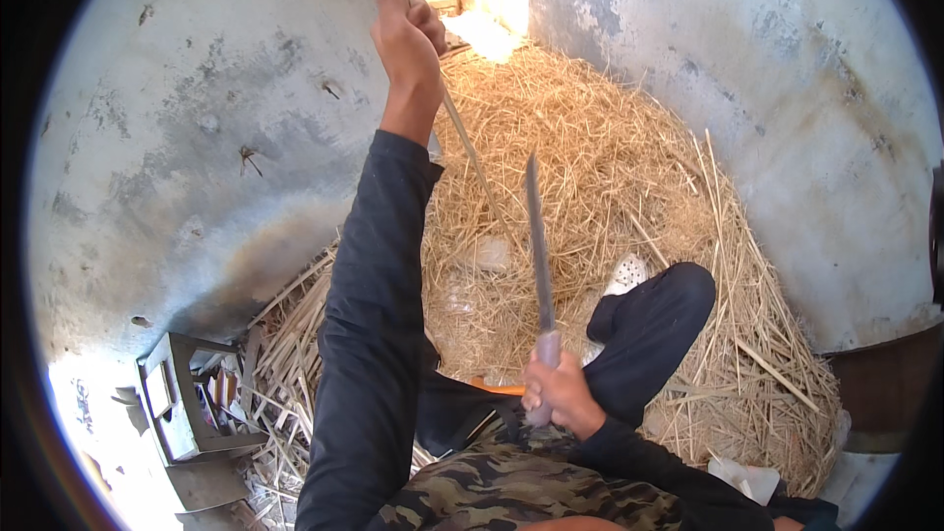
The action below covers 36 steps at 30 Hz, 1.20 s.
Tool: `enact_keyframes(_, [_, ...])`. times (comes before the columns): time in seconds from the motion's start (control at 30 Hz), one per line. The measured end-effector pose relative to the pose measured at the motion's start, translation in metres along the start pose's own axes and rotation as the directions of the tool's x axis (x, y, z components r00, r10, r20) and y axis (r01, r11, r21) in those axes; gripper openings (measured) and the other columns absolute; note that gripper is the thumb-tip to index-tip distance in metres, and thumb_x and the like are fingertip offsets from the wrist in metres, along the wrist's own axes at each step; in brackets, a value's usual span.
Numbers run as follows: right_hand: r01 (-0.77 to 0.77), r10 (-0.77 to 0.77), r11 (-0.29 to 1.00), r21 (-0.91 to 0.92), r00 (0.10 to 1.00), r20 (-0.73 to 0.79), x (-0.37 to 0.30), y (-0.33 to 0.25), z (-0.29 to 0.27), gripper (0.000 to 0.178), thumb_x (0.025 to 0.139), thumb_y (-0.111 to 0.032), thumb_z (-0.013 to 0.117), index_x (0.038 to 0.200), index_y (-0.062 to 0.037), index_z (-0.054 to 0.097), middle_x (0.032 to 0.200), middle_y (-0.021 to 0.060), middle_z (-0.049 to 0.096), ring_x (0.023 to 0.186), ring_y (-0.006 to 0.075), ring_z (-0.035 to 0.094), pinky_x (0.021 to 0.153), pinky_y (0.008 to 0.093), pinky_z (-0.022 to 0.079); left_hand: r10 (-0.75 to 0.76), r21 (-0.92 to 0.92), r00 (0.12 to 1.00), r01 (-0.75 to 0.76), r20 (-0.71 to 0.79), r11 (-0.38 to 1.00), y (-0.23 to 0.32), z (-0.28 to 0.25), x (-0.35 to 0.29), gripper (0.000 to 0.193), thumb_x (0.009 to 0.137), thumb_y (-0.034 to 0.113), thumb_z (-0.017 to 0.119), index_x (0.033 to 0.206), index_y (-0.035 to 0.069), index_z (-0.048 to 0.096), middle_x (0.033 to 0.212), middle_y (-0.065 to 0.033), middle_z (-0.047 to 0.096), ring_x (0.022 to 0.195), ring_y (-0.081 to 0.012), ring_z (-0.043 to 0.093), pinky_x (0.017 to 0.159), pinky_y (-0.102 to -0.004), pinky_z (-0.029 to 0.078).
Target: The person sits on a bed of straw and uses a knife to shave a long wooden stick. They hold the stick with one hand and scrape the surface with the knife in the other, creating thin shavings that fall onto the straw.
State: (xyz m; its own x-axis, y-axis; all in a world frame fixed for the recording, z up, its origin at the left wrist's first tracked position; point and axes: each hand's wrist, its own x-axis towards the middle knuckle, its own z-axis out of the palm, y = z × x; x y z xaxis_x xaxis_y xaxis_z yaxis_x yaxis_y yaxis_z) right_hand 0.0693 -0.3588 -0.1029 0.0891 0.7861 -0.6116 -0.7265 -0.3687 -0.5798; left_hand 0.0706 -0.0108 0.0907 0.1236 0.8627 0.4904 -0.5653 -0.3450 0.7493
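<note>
My left hand (408,54) is raised high and far out, closed around a long thin strip that looks like split bamboo (470,152). The strip runs from the top edge of the view down through my fist and slants toward the straw. Low and close to my body, my right hand (562,388) grips a long knife (539,246) by its pale, thick handle. Its narrow dark blade points up and away from me, apart from the strip in this view. The strip's upper end is cut off by the frame.
A heap of straw and shavings (580,138) spreads ahead between two worn plaster walls (728,88). At left are split strips (287,334) and a small wooden box (182,403) holding several items. A white perforated shoe (626,273) shows by my bent leg. Bright light falls at the far corner.
</note>
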Motion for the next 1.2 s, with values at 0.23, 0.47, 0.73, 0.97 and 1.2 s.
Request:
enact_keyframes(0.23, [0.476,-0.475,0.879,0.017,0.874,0.102,0.027,-0.017,0.039,0.010,0.085,-0.004,0.057,0.083,-0.0045,0.047,0.062,0.0021,0.051,0.046,0.0128,0.051,0.043,0.0305,0.042,0.154,0.037,0.962,-0.149,-0.228,0.988,-0.013,0.032,-0.010,0.064,0.092,0.066,0.048,0.056,0.021,0.019,0.053,0.0083,0.018,0.044,-0.0060,0.014,0.041,-0.0267,0.011])
enact_keyframes(0.47, [0.311,-0.341,0.847,-0.431,0.940,0.009,0.026,0.015,-0.013,0.012,0.082,-0.008,0.062,0.083,-0.0048,0.050,0.065,0.0005,0.054,0.053,0.0107,0.055,0.047,0.0286,0.043,0.219,0.032,0.911,-0.222,-0.350,0.974,-0.017,0.013,0.007,0.067,0.090,0.058,0.060,0.053,0.016,0.024,0.052,0.0074,0.024,0.048,-0.0053,0.022,0.046,-0.0271,0.018])
enact_keyframes(0.73, [0.456,-0.467,0.832,-0.315,0.883,0.043,0.070,0.013,0.021,0.009,0.084,-0.002,0.059,0.090,-0.0036,0.052,0.062,0.0004,0.050,0.047,0.0102,0.051,0.041,0.0300,0.040,0.229,0.054,0.927,-0.223,-0.296,0.973,-0.029,0.033,0.001,0.061,0.086,0.060,0.064,0.055,0.020,0.029,0.052,0.0082,0.026,0.043,-0.0047,0.022,0.041,-0.0256,0.017])
enact_keyframes(0.97, [0.092,-0.131,0.980,-0.178,0.966,-0.221,0.033,0.025,-0.047,0.009,0.084,-0.003,0.057,0.084,-0.0037,0.048,0.055,0.0036,0.048,0.036,0.0142,0.046,0.034,0.0322,0.040,0.237,0.091,0.934,-0.220,-0.269,0.971,-0.018,0.010,0.010,0.061,0.088,0.060,0.061,0.056,0.020,0.029,0.054,0.0082,0.027,0.044,-0.0044,0.022,0.042,-0.0258,0.017])
enact_keyframes(1.2, [0.569,-0.567,0.822,-0.011,0.820,0.074,0.024,-0.097,0.046,0.013,0.084,0.001,0.055,0.081,-0.0061,0.045,0.058,0.0011,0.048,0.040,0.0114,0.050,0.036,0.0268,0.040,0.071,-0.011,0.989,-0.073,-0.130,0.997,-0.016,0.031,-0.004,0.063,0.090,0.063,0.055,0.055,0.021,0.024,0.052,0.0075,0.023,0.043,-0.0068,0.019,0.040,-0.0277,0.013])
